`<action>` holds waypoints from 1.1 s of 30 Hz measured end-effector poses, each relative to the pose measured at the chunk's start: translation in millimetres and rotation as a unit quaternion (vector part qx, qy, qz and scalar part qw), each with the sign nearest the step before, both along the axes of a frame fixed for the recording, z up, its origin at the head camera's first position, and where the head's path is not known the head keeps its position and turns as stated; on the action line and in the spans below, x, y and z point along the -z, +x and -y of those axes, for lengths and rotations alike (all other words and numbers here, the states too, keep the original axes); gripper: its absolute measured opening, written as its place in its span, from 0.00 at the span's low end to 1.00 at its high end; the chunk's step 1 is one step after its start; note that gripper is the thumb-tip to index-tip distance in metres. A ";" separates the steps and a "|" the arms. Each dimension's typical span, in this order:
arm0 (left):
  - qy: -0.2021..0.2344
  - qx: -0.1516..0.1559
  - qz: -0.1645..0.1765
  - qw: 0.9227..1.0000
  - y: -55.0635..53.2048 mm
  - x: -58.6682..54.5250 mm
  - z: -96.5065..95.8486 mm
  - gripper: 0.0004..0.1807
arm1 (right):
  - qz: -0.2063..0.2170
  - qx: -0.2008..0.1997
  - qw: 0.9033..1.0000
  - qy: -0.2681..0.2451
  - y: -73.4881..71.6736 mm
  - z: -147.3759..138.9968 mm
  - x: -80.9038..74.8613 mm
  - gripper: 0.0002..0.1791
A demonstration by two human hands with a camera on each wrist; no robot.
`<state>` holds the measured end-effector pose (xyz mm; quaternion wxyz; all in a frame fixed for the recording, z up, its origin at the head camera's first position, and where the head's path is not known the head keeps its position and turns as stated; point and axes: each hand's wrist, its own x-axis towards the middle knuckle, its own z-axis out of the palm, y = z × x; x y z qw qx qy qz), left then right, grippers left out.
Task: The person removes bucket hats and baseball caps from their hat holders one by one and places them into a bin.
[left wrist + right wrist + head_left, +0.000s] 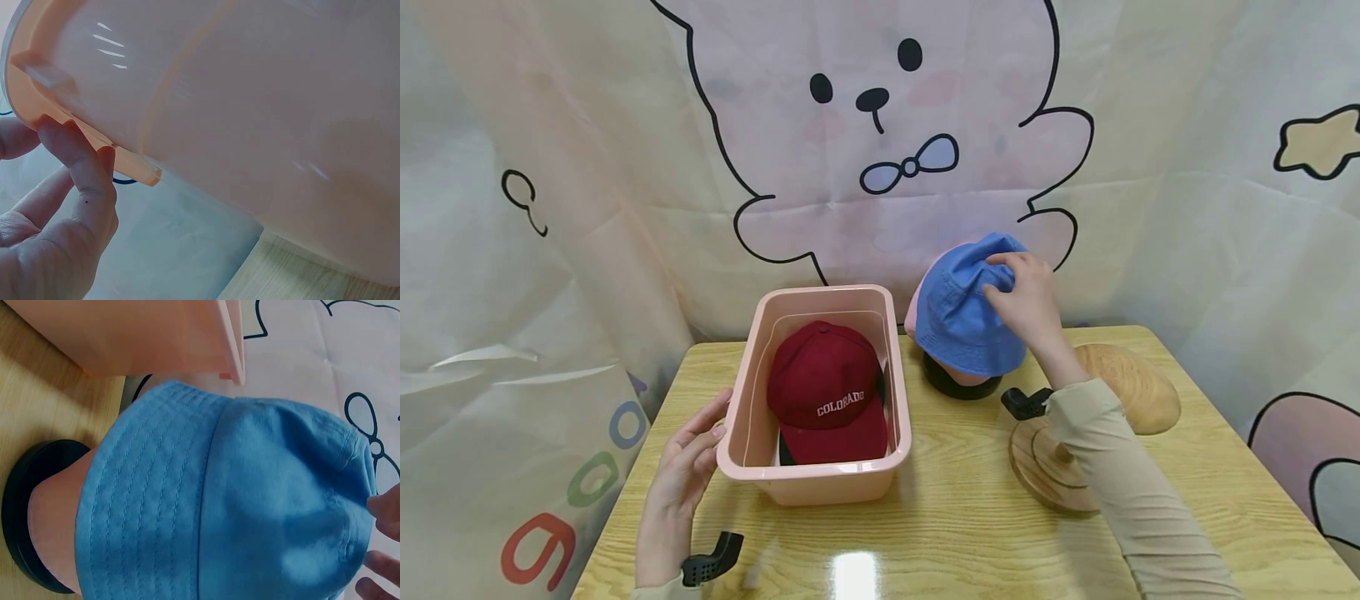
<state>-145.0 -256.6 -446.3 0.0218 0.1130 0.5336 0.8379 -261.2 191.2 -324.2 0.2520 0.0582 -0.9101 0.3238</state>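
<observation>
A pink plastic bin [820,487] stands at the table's left, with a dark red cap [823,375] lettered "COLORADO" inside it. My left hand [683,475] holds the bin's left rim, fingertips bent against the lip in the left wrist view. A blue bucket hat [962,321] covers a display head form [59,531] with a black base [958,383]. At the crown of the hat is my right hand [1026,296], thumb and fingers spread with a gap between them. The crown looks creased and dented; the brim hangs over the head form. A pink edge shows behind the hat.
To the right of the head form, my right forearm partly hides a wooden stand with a round stepped base [1045,467] and a rounded wooden top [1131,387]. A printed cloth backdrop [1150,233] hangs around the wood-grain table [962,533].
</observation>
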 end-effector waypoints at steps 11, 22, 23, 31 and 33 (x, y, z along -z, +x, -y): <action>0.000 0.001 -0.002 1.000 -0.4 1.1 0.5 0.25 | 0.045 0.025 0.999 0.010 -2.3 -4.4 -2.3 0.22; 0.000 -0.001 0.003 1.000 -1.0 1.1 0.7 0.25 | 0.064 0.013 0.998 0.017 -3.6 -6.5 -3.3 0.23; -0.001 -0.003 0.004 1.000 -1.1 1.0 0.6 0.25 | 0.065 0.013 0.998 0.017 -3.7 -6.6 -3.2 0.23; -0.005 -0.009 0.008 1.000 -1.5 0.9 0.4 0.25 | 0.076 0.016 0.997 0.009 -3.3 -5.3 -2.8 0.22; -0.005 -0.009 0.008 1.000 -1.5 1.0 0.3 0.25 | 0.078 0.017 0.997 0.008 -2.7 -4.4 -3.0 0.21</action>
